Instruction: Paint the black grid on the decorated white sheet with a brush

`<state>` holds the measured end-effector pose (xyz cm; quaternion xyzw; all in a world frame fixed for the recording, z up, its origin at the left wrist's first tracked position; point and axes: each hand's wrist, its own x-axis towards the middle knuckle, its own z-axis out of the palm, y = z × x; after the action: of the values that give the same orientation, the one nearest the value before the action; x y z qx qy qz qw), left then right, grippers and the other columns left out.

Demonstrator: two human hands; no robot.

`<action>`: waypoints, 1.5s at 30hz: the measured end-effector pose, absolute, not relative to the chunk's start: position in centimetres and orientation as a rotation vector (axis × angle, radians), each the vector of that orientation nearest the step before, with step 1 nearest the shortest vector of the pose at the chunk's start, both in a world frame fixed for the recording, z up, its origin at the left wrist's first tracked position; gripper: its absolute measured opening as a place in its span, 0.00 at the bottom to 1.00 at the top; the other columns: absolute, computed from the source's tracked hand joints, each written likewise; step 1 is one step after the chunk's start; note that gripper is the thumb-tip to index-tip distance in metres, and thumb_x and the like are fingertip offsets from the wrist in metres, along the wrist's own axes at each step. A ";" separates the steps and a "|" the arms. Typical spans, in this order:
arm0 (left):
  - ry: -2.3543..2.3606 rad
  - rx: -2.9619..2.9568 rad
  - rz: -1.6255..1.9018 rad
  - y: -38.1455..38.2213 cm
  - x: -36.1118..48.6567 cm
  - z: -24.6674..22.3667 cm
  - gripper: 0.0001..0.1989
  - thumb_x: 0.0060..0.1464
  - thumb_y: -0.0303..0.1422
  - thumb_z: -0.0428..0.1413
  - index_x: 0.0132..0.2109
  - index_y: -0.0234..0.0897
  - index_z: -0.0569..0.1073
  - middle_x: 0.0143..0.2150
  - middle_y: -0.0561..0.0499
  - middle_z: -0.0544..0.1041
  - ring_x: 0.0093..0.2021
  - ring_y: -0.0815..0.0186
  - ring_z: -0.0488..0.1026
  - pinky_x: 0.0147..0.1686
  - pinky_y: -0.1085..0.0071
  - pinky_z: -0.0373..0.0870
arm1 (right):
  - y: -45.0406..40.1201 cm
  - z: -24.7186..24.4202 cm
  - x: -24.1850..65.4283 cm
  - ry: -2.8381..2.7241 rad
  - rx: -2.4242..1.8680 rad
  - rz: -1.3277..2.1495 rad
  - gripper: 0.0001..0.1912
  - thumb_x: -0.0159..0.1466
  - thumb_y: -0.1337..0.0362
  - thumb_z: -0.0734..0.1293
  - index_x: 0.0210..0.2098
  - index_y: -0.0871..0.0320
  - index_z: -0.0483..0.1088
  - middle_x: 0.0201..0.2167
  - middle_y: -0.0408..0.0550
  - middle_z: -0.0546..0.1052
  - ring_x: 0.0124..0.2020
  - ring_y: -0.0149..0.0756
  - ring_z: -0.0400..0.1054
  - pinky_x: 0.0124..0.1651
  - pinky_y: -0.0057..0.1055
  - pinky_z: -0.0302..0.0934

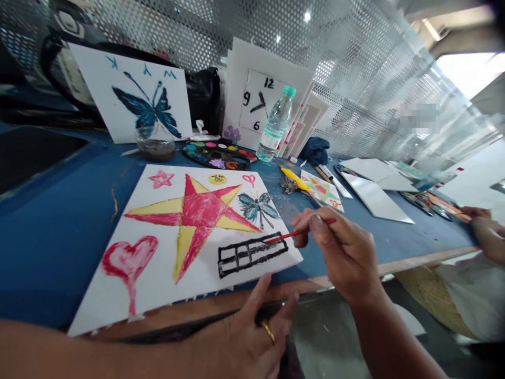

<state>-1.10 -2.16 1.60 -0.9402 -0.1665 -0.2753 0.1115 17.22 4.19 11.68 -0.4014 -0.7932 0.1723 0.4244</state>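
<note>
plastic bottle [275, 129] behind star painting [193, 231] partly hides clock panel [256, 89].

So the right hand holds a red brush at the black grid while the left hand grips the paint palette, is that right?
Not quite: the left hand doesn't grip the paint palette. The head view shows it by the near edge of the painted white board, with the palette behind that board. The right hand does hold a red brush at the black grid.
</note>
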 end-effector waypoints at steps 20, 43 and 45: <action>-0.497 -2.707 -0.804 -1.9 -0.8 0.7 0.10 0.60 0.33 0.52 0.43 0.38 0.78 0.51 0.44 0.78 0.69 0.51 0.50 0.66 0.38 0.37 | 3.7 11.9 17.0 -2.047 -1.019 0.414 0.12 0.70 0.65 0.57 0.33 0.57 0.69 0.23 0.43 0.72 0.33 0.34 0.72 0.36 0.30 0.66; -0.432 -2.769 -0.698 -1.9 -1.1 2.3 0.11 0.61 0.32 0.51 0.40 0.39 0.79 0.46 0.47 0.80 0.69 0.52 0.51 0.68 0.42 0.34 | 2.4 11.9 17.7 -1.778 -0.898 0.496 0.11 0.70 0.66 0.58 0.33 0.56 0.69 0.24 0.42 0.71 0.25 0.29 0.65 0.29 0.29 0.60; -0.451 -2.800 -0.700 -2.0 -1.1 2.3 0.11 0.61 0.32 0.52 0.40 0.39 0.79 0.43 0.47 0.80 0.69 0.52 0.51 0.68 0.41 0.35 | 3.0 11.6 17.9 -1.755 -0.921 0.464 0.12 0.71 0.65 0.58 0.33 0.56 0.69 0.23 0.42 0.71 0.26 0.30 0.67 0.29 0.29 0.60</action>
<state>-1.14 -2.01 2.29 -0.9526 -0.1536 -0.2383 0.1101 17.86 2.97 11.62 -0.3849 -0.7336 0.1940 0.5255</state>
